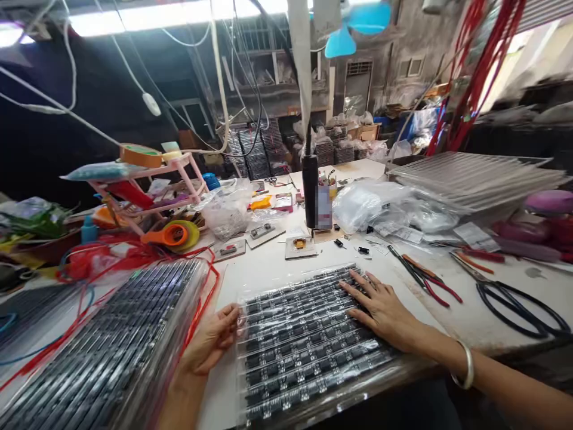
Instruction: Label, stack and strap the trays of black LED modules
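Note:
A clear plastic tray [295, 343] with rows of small black parts lies on the white table in front of me. The parts look like electronic components with metal pins. At the tray's left edge, my left hand [215, 337] pinches the plastic between thumb and fingers. My right hand [382, 307] rests on the tray's upper right area, fingers stretched out and apart, with a pale bangle at the wrist. To the left is a stack of similar filled trays [111, 334], with red strapping [208, 298] along its side.
Pliers [432, 278] and large scissors [514, 301] lie at the right. Behind the tray are small sample pieces [301, 246] and a black-handled hanging tool [310, 191]. Plastic bags [376, 206] and stacked clear trays [474, 179] sit at the back right; a pink rack [192, 176] stands left.

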`<state>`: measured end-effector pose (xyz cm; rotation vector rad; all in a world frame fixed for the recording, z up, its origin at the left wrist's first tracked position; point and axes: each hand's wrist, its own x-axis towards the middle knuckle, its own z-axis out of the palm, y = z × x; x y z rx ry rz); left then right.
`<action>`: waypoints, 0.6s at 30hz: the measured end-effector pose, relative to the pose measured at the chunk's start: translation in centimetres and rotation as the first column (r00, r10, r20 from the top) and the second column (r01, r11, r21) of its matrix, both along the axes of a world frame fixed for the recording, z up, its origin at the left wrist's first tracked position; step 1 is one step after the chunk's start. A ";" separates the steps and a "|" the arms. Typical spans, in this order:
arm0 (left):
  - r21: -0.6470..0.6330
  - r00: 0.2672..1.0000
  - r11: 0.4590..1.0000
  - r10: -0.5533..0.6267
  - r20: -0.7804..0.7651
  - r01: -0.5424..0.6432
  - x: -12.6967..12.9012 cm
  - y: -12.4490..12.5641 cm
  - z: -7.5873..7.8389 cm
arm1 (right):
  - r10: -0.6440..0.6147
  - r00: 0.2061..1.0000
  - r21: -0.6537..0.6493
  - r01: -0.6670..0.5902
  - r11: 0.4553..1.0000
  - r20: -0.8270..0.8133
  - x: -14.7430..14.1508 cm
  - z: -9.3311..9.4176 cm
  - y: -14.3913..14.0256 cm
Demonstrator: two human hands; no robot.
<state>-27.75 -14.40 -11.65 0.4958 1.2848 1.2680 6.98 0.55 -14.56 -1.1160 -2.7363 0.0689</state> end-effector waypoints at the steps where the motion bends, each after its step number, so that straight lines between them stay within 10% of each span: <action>1: -0.010 1.000 1.000 0.005 -0.011 -0.005 0.0 0.0 -0.1 | 0.002 1.000 0.000 -0.002 1.000 -0.008 0.0 0.0 -0.1; 18: 0.073 0.997 0.997 0.015 -0.072 -0.010 -0.5 -1.1 -0.1 | 0.034 0.999 -0.091 -0.035 0.995 -0.011 0.4 -0.2 0.1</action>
